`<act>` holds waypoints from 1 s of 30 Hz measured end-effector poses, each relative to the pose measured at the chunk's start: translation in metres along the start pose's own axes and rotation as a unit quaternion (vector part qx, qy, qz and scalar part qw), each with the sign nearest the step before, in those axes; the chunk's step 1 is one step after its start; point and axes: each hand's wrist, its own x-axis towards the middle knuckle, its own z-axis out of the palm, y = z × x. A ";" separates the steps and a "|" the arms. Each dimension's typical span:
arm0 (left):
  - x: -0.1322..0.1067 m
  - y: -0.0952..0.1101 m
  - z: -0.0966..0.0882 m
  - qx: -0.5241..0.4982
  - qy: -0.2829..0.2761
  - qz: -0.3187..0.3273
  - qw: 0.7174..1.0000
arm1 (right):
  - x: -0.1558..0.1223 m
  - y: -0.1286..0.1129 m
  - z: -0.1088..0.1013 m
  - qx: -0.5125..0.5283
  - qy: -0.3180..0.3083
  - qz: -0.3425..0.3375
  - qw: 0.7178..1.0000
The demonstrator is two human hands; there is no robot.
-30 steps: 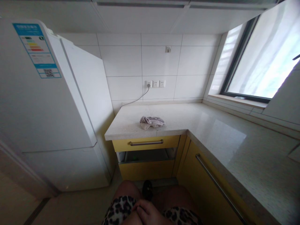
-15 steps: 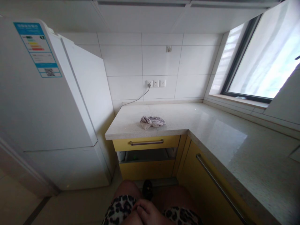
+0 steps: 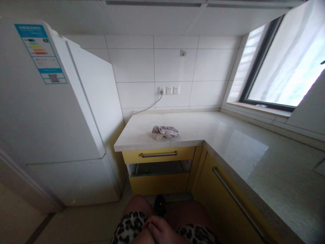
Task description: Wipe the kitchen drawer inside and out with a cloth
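Note:
At the bottom edge, between my knees, my right hand (image 3: 162,227) is folded over my left hand (image 3: 144,236). The right fingers are closed around the left, and no object shows in them. Most of the left hand's fingers are hidden under the right. A crumpled, greyish patterned cloth (image 3: 165,132) lies on the pale stone countertop (image 3: 198,127), well away from both hands. Below the counter edge is a yellow drawer (image 3: 158,155) with a metal bar handle; under it a gap opens above a lower yellow drawer (image 3: 159,184).
A white fridge (image 3: 50,118) with an energy label stands at the left. Wall sockets (image 3: 169,90) hold one plug and its cord. The counter turns along the right side above a yellow cabinet (image 3: 218,193) with a long handle, below a window (image 3: 281,67).

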 end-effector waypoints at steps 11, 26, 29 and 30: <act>-0.011 -0.004 -0.001 -0.013 -0.013 -0.010 1.000 | -0.003 -0.007 -0.002 0.005 0.002 0.018 1.000; -0.014 -0.003 -0.014 -0.022 -0.022 -0.015 0.999 | 0.000 0.008 0.003 -0.001 0.006 -0.004 1.000; -0.015 -0.003 -0.015 -0.021 -0.023 -0.017 0.999 | -0.001 0.006 0.002 0.001 0.011 0.002 1.000; -0.015 -0.003 -0.015 -0.021 -0.024 -0.018 0.999 | -0.001 0.005 0.002 0.002 0.012 0.001 1.000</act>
